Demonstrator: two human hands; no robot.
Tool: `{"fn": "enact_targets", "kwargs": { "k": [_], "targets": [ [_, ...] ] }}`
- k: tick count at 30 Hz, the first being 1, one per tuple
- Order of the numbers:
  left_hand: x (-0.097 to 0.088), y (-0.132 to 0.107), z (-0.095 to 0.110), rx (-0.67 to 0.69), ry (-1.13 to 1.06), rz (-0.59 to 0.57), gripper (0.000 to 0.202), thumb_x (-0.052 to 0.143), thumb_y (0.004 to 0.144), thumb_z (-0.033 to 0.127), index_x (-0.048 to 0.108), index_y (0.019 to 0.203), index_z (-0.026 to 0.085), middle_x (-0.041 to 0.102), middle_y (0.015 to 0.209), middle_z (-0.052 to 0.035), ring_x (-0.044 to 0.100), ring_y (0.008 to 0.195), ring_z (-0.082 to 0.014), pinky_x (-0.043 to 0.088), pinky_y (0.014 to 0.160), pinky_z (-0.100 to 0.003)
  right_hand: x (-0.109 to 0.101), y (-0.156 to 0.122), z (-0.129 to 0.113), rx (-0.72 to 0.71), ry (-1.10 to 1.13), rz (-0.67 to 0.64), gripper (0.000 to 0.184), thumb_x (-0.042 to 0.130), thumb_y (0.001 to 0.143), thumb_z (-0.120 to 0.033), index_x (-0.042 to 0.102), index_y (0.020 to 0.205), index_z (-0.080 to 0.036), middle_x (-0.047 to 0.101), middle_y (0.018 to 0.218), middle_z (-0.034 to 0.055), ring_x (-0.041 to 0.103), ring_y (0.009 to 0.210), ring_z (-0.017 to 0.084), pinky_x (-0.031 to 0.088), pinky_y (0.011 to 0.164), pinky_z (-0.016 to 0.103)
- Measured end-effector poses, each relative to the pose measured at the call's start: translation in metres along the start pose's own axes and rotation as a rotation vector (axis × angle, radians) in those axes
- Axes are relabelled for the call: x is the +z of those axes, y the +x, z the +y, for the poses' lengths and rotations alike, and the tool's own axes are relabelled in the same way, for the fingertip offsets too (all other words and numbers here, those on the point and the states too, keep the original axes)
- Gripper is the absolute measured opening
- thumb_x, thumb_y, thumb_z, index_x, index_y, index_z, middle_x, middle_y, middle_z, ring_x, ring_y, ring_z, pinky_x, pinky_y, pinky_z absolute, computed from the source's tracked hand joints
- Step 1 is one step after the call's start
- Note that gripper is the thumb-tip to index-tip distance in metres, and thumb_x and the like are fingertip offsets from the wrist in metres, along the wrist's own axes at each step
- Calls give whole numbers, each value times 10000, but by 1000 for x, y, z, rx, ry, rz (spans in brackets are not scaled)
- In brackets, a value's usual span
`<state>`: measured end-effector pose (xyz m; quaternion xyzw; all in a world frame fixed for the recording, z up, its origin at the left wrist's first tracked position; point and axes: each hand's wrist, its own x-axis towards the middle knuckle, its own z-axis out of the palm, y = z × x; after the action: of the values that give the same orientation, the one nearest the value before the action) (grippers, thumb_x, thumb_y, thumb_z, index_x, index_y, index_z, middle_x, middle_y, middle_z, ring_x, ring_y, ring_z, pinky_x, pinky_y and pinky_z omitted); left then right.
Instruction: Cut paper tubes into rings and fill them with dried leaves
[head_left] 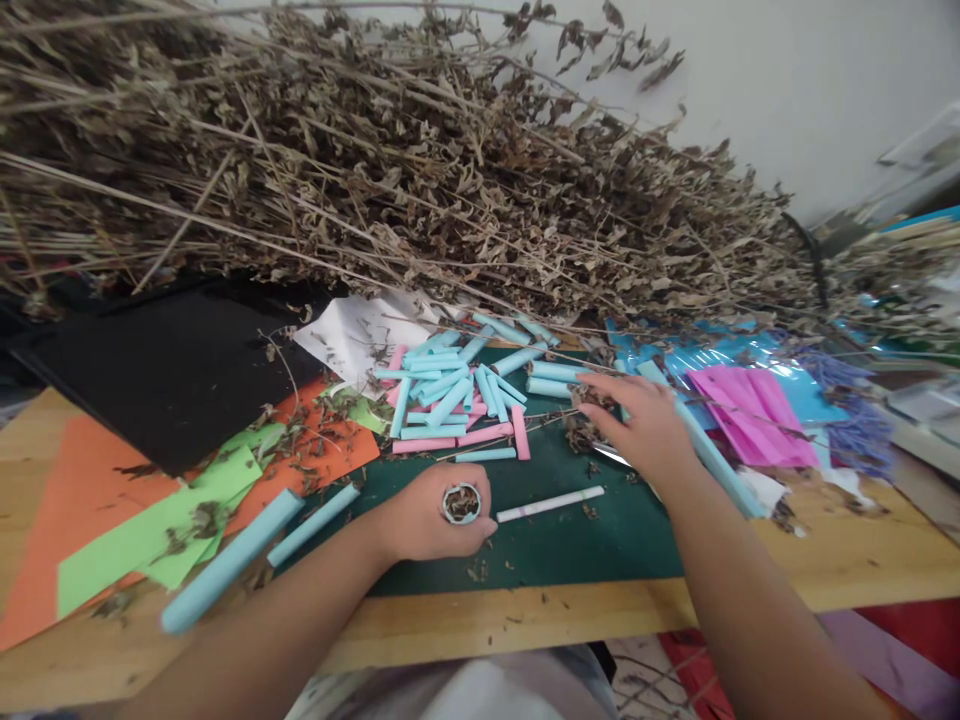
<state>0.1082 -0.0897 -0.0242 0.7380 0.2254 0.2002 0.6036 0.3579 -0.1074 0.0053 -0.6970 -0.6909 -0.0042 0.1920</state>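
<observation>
My left hand (437, 512) is closed around a light blue paper tube (445, 510), held upright with its open end facing up. Crumbled dried leaves (463, 502) show inside the tube. Over a small heap of dried leaf bits (581, 436), my right hand (646, 425) has its thumb and fingers closed on some dried leaves (587, 394). A slim white stick (550, 503) lies on the dark green mat (525, 560) between the hands. A shiny metal piece (611, 454), partly hidden, is beside the right hand.
Several short blue tubes (450, 400) and pink tubes (491, 434) are piled behind the left hand. Dried leafy stalks (420, 170) hang over the table's back. Longer blue tubes (232, 560), green paper (142, 550) and a black sheet (165, 360) lie left, magenta paper (754, 415) right.
</observation>
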Motion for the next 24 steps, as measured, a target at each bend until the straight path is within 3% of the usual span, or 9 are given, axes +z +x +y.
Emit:
{"fn": "enact_targets", "kwargs": {
  "k": [6, 10, 13, 16, 18, 24],
  "targets": [
    [1, 1, 0, -15, -30, 2, 136, 529, 600, 179, 401, 562, 150, 462, 543, 12, 406, 487, -71, 336, 454, -186, 11, -15, -35, 58, 746, 210, 177, 551, 729, -280, 582, 900, -248, 613, 881, 18, 567, 780, 174, 447, 683, 321],
    [2, 2, 1, -37, 17, 30, 128, 527, 571, 146, 402, 546, 147, 439, 521, 27, 386, 472, -64, 333, 438, -177, 18, -28, -84, -88, 1125, 170, 151, 549, 744, -314, 571, 883, -261, 608, 828, 13, 567, 753, 160, 466, 646, 300],
    [1, 3, 1, 4, 129, 9, 117, 546, 541, 108, 436, 563, 142, 465, 552, 26, 415, 520, -77, 373, 489, -180, 17, -33, -113, -307, 999, 86, 116, 547, 749, -282, 585, 852, -244, 615, 736, 14, 535, 765, 175, 444, 652, 315],
    [0, 5, 2, 66, 202, -45, 110, 561, 550, 108, 510, 645, 129, 546, 714, -17, 490, 672, -121, 419, 637, -213, 19, -33, -120, -480, 771, 74, 105, 548, 745, -218, 585, 842, -230, 635, 719, 8, 502, 765, 178, 404, 696, 344],
    [-1, 5, 2, 56, 210, -66, 102, 535, 567, 93, 525, 664, 122, 549, 727, -19, 494, 684, -124, 420, 651, -216, 22, -32, -116, -517, 699, 85, 116, 555, 736, -200, 576, 847, -225, 632, 735, 8, 489, 769, 180, 388, 711, 356],
    [1, 4, 1, 12, 20, -24, 121, 514, 508, 53, 447, 586, 117, 403, 553, 56, 382, 533, -59, 357, 496, -155, 21, -33, -105, -547, 599, 63, 134, 520, 728, -137, 568, 835, -202, 510, 829, 44, 464, 800, 178, 381, 711, 354]
  ]
}}
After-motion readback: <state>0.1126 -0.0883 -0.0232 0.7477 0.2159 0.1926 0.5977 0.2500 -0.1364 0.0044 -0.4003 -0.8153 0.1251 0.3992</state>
